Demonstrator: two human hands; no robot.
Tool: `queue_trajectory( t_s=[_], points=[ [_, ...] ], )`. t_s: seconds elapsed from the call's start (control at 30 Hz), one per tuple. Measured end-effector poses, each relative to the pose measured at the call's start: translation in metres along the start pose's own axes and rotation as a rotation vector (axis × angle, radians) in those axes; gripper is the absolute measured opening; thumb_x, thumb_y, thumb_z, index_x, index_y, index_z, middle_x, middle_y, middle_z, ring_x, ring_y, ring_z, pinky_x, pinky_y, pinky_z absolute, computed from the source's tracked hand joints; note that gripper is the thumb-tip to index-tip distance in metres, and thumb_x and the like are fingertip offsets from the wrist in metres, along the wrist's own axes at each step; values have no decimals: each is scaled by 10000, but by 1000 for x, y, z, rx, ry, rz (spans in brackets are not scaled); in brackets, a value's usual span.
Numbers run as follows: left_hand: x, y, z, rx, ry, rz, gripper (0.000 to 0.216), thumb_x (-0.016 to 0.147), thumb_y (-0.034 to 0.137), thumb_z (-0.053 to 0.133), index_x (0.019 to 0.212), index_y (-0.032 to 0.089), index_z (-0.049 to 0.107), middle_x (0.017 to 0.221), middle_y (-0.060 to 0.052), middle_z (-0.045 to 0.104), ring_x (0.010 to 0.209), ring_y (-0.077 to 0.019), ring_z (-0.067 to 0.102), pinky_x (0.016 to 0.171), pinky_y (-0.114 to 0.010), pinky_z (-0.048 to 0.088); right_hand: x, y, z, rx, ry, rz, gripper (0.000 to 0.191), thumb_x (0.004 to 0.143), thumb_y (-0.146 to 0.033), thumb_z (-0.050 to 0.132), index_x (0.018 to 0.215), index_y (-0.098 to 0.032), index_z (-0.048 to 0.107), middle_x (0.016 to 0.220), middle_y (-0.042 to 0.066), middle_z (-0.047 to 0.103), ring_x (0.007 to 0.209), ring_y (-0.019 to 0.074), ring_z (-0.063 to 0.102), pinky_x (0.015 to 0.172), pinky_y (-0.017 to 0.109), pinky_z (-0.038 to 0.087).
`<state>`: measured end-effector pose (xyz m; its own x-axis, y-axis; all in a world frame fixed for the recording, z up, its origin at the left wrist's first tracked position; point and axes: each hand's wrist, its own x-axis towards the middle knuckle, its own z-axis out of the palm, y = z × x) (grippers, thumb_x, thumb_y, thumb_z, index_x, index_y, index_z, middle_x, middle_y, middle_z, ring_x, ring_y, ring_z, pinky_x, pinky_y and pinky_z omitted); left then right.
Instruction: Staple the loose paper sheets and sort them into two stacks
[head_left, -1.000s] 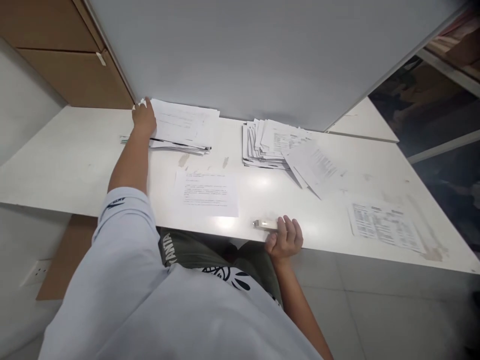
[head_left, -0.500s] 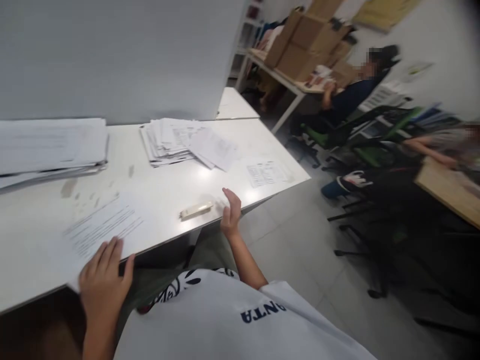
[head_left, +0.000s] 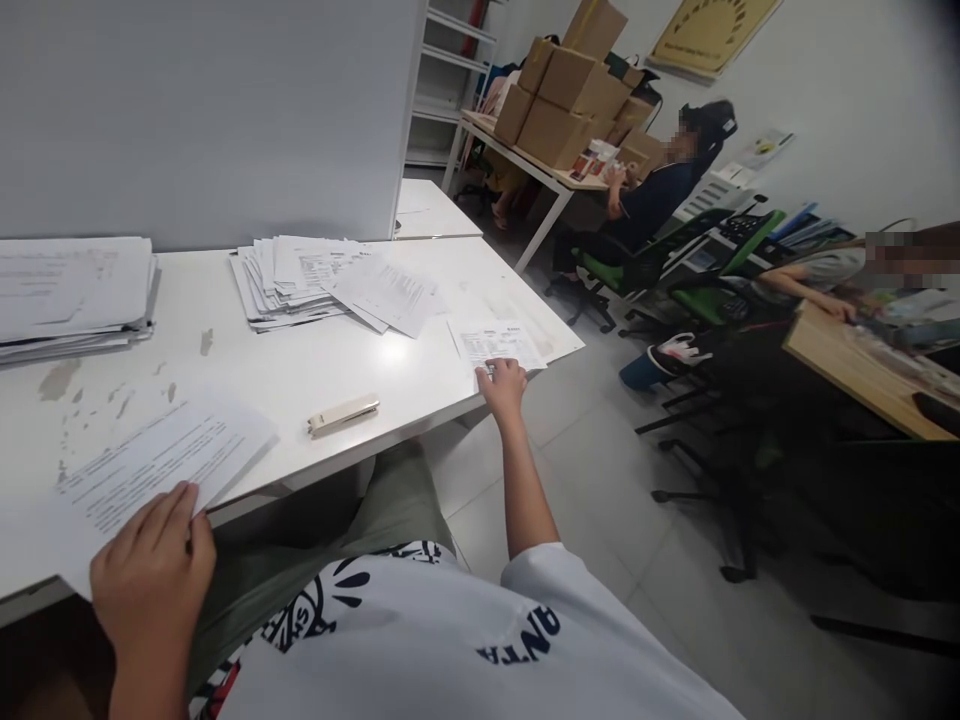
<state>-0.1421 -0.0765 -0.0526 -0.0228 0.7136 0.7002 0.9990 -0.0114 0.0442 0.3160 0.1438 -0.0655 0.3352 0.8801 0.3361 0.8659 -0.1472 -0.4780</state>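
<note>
At the lower left, my left hand (head_left: 154, 560) is closed on the near edge of a printed sheet (head_left: 157, 460), fingers on top and thumb by its edge. The far right corner of that sheet looks slightly raised. My right hand (head_left: 504, 388) reaches to the desk's right end, its fingers curled over the near edge of another printed sheet (head_left: 499, 343). Between the two hands a cream stapler (head_left: 343, 415) lies near the desk's front edge, touched by neither. A loose pile of papers (head_left: 300, 285) is behind it.
A thicker paper stack (head_left: 75, 295) sits at the back left, against a grey partition (head_left: 202, 120). The white desk (head_left: 420, 385) ends at the right above a tiled floor. Beyond are cardboard boxes (head_left: 559, 135) on a table, green chairs, a blue bin (head_left: 643, 370) and two seated people.
My right hand has moved right and forward from beside the stapler to the sheet at the desk's end, closing on it. My left hand stays at its sheet. The view has turned right.
</note>
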Motion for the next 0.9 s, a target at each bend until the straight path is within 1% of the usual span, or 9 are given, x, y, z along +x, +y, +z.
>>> queue_trajectory(
  t_s=[0.07,0.13,0.27,0.33,0.4,0.53,0.7,0.8,0.9],
  points=[
    [5,3,3,-38,-48,5,387,881,239,530,1252,209,637,1128,-99,733,1044,-300,689,793,-363,468,2,-1,4,30,20,-1,281,825,-344,547,1014,-179,675,1220,154,593,1166,318,486,1013,490,362],
    [8,3,3,-103,-98,23,426,886,247,518,1302,250,606,1174,-81,719,1090,-290,675,848,-372,484,3,-3,7,71,44,-13,253,832,-304,523,1003,-177,661,1255,143,608,1213,294,483,1060,478,332],
    [9,4,0,-199,-145,26,640,883,292,521,1475,469,354,1290,16,662,1156,-303,644,888,-442,502,3,-7,10,156,87,-32,251,859,-290,475,977,-168,660,1176,124,682,1136,242,563,1081,433,329],
    [8,6,-1,-205,-154,24,693,886,302,521,1500,498,266,1322,20,640,1172,-319,632,895,-474,501,2,-10,11,191,103,-29,280,873,-309,458,972,-160,673,1118,126,707,1076,237,597,1054,416,359],
    [6,9,-3,-189,-157,30,691,895,290,519,1519,446,267,1320,-26,642,1191,-331,618,909,-482,491,1,-13,13,222,113,-23,318,882,-333,447,986,-153,687,1062,124,723,1024,236,617,1022,405,387],
    [4,16,-5,-150,-180,28,597,911,240,506,1496,265,390,1296,-136,647,1235,-346,581,965,-482,454,2,-18,17,283,124,10,365,863,-377,459,992,-143,708,1005,122,738,950,238,632,941,376,439],
    [-2,21,-4,-141,-184,-4,492,917,224,491,1408,193,497,1314,-145,633,1270,-333,552,1025,-488,420,7,-22,22,355,144,98,505,901,-409,319,1023,-96,695,983,150,732,928,247,643,849,359,483],
    [-4,24,-5,-137,-194,-35,439,925,227,475,1356,183,545,1318,-134,634,1279,-317,547,1043,-484,411,7,-25,25,384,107,84,531,910,-418,297,1094,-95,676,1119,169,702,1061,251,622,945,386,458],
    [-6,26,-6,-140,-218,-74,434,925,229,465,1348,198,558,1325,-116,633,1288,-304,543,1058,-485,404,6,-28,25,268,-43,8,591,855,-512,467,1235,-86,620,1408,215,536,1331,306,459,1126,487,301]
  ],
)
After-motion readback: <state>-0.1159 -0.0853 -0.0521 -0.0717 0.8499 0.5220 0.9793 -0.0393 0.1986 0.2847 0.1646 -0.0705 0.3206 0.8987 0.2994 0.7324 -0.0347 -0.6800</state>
